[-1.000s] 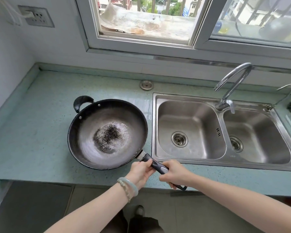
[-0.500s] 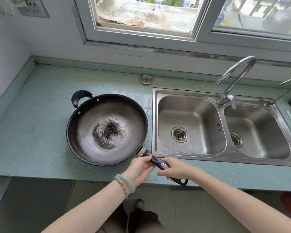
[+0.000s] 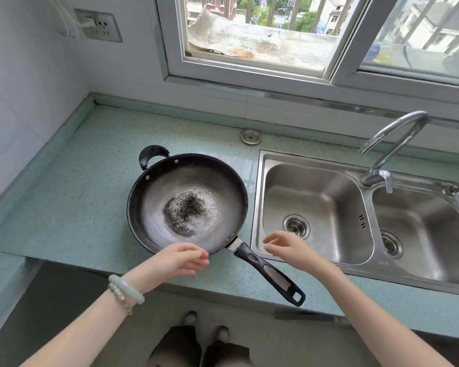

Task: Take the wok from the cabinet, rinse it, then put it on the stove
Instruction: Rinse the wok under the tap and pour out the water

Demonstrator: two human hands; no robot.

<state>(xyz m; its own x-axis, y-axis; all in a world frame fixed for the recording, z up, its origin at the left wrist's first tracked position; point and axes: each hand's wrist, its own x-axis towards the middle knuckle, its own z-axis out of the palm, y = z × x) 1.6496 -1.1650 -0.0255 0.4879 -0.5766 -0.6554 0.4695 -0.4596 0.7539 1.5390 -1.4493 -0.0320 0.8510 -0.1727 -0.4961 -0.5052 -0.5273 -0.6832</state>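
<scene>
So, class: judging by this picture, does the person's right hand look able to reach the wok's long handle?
Probably yes. The right hand hovers open beside the long handle, whose grip is bare; nothing lies between them, and the left hand is on its other side.

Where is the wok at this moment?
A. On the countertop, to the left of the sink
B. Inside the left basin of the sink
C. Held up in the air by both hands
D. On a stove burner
A: the wok sits on the green countertop beside the sink, and the left hand and right hand are open, neither gripping its long handle.
</scene>
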